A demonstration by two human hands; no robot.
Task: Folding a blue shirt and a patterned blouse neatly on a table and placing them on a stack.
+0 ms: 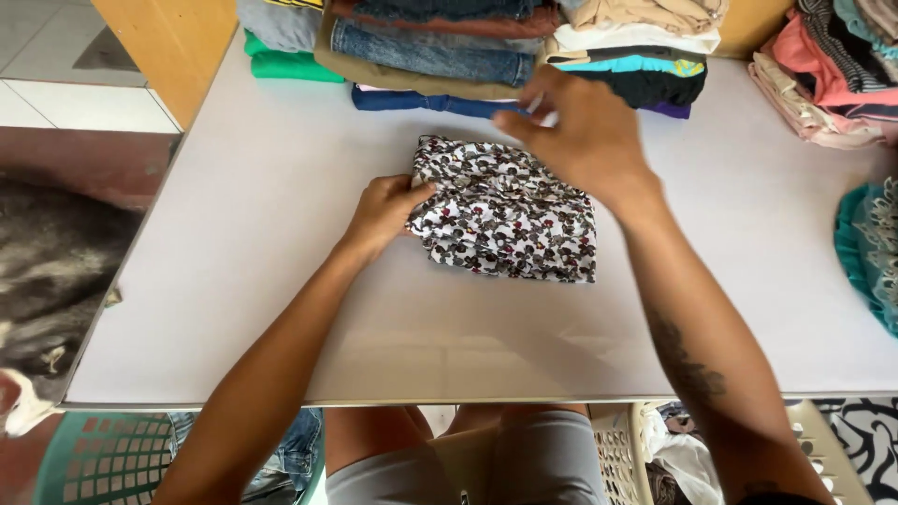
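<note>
Both hands on folded floral cloth, long axis left-right: left hand pinching edge, right hand seemingly pressing flat.

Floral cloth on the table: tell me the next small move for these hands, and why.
Probably press the right hand down and smooth the floral cloth flat. It already lies folded into a compact bundle on the table, the left hand pinches its left edge, and the right hand hovers over its far edge. The top looks rumpled, so flattening seems due before it joins the folded stacks behind.
</note>
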